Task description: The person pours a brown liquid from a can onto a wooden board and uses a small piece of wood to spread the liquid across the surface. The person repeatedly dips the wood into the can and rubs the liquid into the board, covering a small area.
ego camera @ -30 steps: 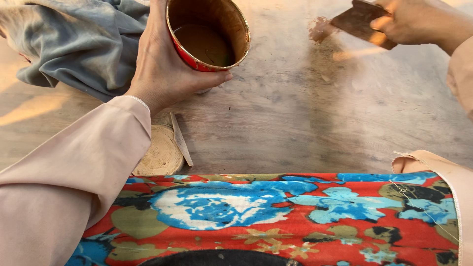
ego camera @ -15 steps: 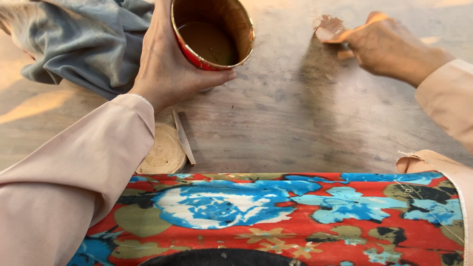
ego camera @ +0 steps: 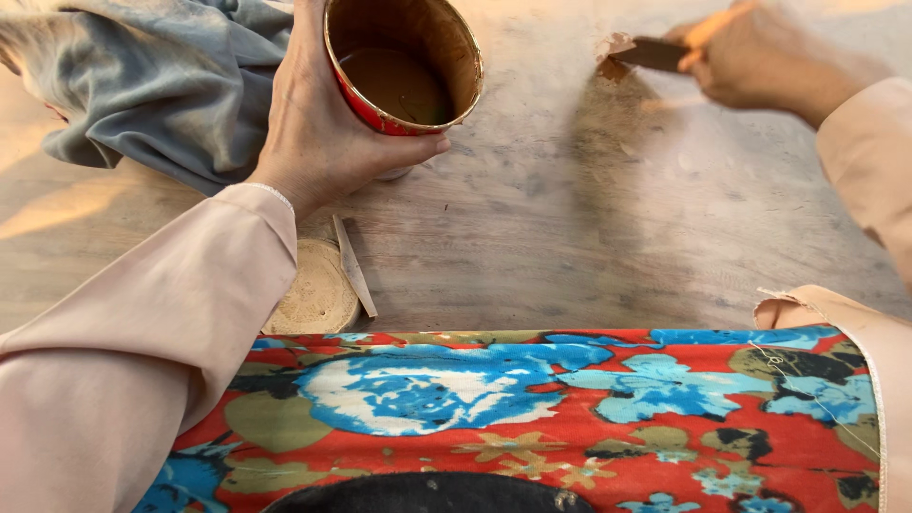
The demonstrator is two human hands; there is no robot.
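On the worn wooden board (ego camera: 532, 247), your left hand (ego camera: 328, 133) wraps closed around the red tin (ego camera: 404, 66) of brown paste, while right of the tin your right hand (ego camera: 760, 62) pinches a scraper (ego camera: 651, 54) against the board.

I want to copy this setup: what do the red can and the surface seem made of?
The can looks like thin metal: glossy red outside, rolled rim, brown-coated inside. The surface appears to be bare wood, matte, with visible grain and pale smears.
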